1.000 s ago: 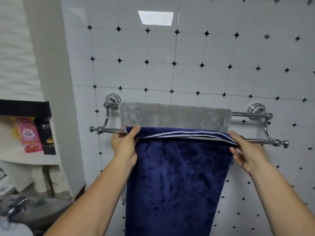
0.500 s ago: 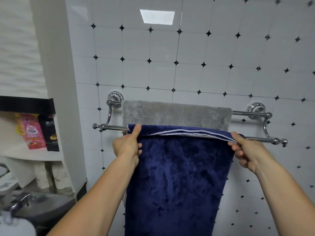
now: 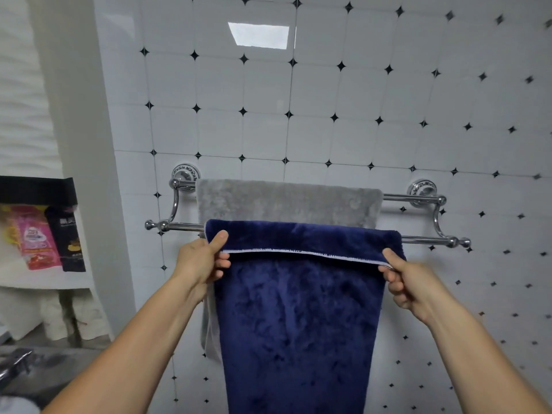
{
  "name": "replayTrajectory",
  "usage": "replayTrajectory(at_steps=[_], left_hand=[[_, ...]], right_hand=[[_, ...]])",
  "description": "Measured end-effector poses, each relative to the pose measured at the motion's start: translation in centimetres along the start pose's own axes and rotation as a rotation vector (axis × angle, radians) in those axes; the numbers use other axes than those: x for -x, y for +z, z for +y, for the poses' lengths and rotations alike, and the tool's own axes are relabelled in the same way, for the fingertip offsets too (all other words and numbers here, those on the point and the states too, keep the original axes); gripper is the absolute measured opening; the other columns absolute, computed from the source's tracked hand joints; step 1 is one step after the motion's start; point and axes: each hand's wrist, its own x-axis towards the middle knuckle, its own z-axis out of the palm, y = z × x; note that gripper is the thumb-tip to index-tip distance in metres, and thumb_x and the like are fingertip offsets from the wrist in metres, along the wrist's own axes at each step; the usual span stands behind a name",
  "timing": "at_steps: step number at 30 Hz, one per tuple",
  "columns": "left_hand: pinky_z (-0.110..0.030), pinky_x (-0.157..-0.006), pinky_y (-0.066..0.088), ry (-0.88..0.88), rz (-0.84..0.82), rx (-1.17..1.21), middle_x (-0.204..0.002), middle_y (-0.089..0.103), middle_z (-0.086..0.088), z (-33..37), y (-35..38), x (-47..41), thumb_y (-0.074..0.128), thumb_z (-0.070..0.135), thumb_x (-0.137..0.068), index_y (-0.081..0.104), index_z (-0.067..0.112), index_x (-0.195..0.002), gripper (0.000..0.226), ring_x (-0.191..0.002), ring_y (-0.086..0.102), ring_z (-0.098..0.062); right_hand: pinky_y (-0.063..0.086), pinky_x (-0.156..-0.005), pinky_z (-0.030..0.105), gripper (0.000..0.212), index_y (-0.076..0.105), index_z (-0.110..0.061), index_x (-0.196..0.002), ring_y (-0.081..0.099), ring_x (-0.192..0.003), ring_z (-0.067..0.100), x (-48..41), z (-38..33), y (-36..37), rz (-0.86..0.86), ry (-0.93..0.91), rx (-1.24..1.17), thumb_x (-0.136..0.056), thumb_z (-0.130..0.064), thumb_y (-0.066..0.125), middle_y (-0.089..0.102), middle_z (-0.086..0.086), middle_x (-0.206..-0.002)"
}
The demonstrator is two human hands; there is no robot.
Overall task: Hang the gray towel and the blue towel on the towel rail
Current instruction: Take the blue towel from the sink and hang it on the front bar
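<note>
A chrome double towel rail (image 3: 424, 241) is fixed to the tiled wall. The gray towel (image 3: 286, 201) hangs over its back bar. The blue towel (image 3: 298, 318) is draped over the front bar, its short flap with a white hem folded toward me. My left hand (image 3: 201, 261) pinches the flap's left corner between thumb and fingers. My right hand (image 3: 403, 279) pinches the right corner at the hem. A strip of the gray towel's lower part shows beside the blue towel's left edge.
A white wall corner (image 3: 89, 174) stands left of the rail. Beyond it a shelf holds a pink pouch (image 3: 33, 240) and a black pouch (image 3: 70, 237). A dark sink with a tap (image 3: 15, 363) lies at the lower left.
Both hands have pulled the blue towel's hemmed flap down toward me over the front bar, so more blue now covers the rail. The view has moved closer.
</note>
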Motion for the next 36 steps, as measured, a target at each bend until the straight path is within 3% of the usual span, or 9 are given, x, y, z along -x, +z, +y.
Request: replayTrajectory(at_steps=[4,6,10,15,23,26,29,31,36], left_hand=[[-0.022,-0.052,0.055,0.078,-0.186,-0.001,-0.090,0.076,-0.004,-2.4,-2.4,1.8,0.062,0.025,-0.093,0.065,0.012,-0.103,0.017,-0.070,0.074,-0.016],[-0.025,-0.068,0.059,0.136,-0.245,0.020,-0.106,0.075,-0.006,-4.6,-3.7,2.5,0.061,0.021,-0.091,0.064,0.008,-0.113,0.025,-0.094,0.073,-0.022],[-0.027,-0.085,0.056,0.118,-0.355,0.049,-0.121,0.070,-0.010,-10.5,-6.0,3.2,0.063,0.017,-0.087,0.063,0.007,-0.120,0.035,-0.111,0.067,-0.025],[-0.026,-0.080,0.057,0.006,-0.331,0.015,-0.118,0.072,-0.006,-14.9,-8.0,2.6,0.066,0.023,-0.085,0.067,0.016,-0.116,0.032,-0.110,0.068,-0.024],[-0.034,-0.088,0.056,-0.137,-0.346,-0.120,-0.118,0.072,-0.007,-17.9,-10.3,2.6,0.065,0.024,-0.089,0.066,0.014,-0.118,0.031,-0.109,0.068,-0.023],[-0.038,-0.092,0.053,-0.097,-0.377,-0.163,-0.114,0.073,-0.005,-15.2,-9.9,1.4,0.068,0.021,-0.088,0.067,0.014,-0.116,0.029,-0.108,0.068,-0.024],[-0.031,-0.081,0.056,0.020,-0.363,-0.146,-0.110,0.074,-0.005,-10.7,-8.6,0.0,0.079,0.023,-0.075,0.061,0.011,-0.113,0.044,-0.101,0.071,-0.023],[-0.023,-0.069,0.056,0.099,-0.315,-0.113,-0.107,0.075,-0.005,-7.7,-7.2,-0.8,0.082,0.023,-0.070,0.061,0.009,-0.112,0.049,-0.094,0.073,-0.020],[-0.028,-0.065,0.058,0.209,-0.203,-0.140,-0.087,0.077,-0.008,-4.7,-4.7,-2.0,0.077,0.019,-0.081,0.071,0.003,-0.092,0.020,-0.078,0.072,-0.020]], right_hand=[[0.030,-0.036,0.021,0.045,0.067,-0.008,-0.070,0.040,-0.039,0.010,0.6,4.0,-1.2,-0.025,-0.134,0.030,-0.087,-0.049,0.064,0.052,0.002,-0.052],[0.036,-0.044,0.025,0.050,0.063,-0.016,-0.054,0.044,-0.043,0.013,1.2,6.6,-1.5,0.002,-0.228,0.052,-0.087,-0.053,0.061,0.055,0.006,-0.053],[0.044,-0.056,0.032,0.055,0.067,-0.014,-0.058,0.055,-0.051,0.015,1.4,11.8,-2.1,0.037,-0.209,0.108,-0.076,-0.065,0.059,0.066,0.009,-0.059],[0.051,-0.060,0.028,0.064,0.072,-0.006,-0.086,0.067,-0.062,0.016,1.0,15.5,-2.2,-0.002,-0.099,0.161,-0.073,-0.066,0.059,0.076,0.010,-0.077],[0.050,-0.067,0.030,0.056,0.076,-0.012,-0.094,0.072,-0.077,0.016,1.0,19.5,-2.8,-0.121,0.090,0.225,-0.070,-0.062,0.062,0.078,0.003,-0.087],[0.047,-0.079,0.032,0.045,0.077,-0.024,-0.097,0.070,-0.093,0.008,0.3,16.0,-3.2,-0.180,-0.017,0.244,-0.068,-0.057,0.070,0.077,-0.008,-0.102],[0.046,-0.087,0.035,0.039,0.074,-0.030,-0.100,0.065,-0.102,0.007,-0.6,10.3,-2.7,-0.148,-0.217,0.220,-0.075,-0.058,0.066,0.074,-0.014,-0.105],[0.048,-0.084,0.036,0.035,0.073,-0.022,-0.094,0.068,-0.096,0.011,-1.6,7.1,-1.9,-0.069,-0.312,0.200,-0.081,-0.053,0.066,0.075,-0.009,-0.098],[0.055,-0.067,0.028,0.005,0.074,-0.023,-0.090,0.074,-0.076,0.011,-3.0,4.5,-0.3,0.016,-0.400,0.128,-0.087,-0.025,0.071,0.078,-0.006,-0.086]])
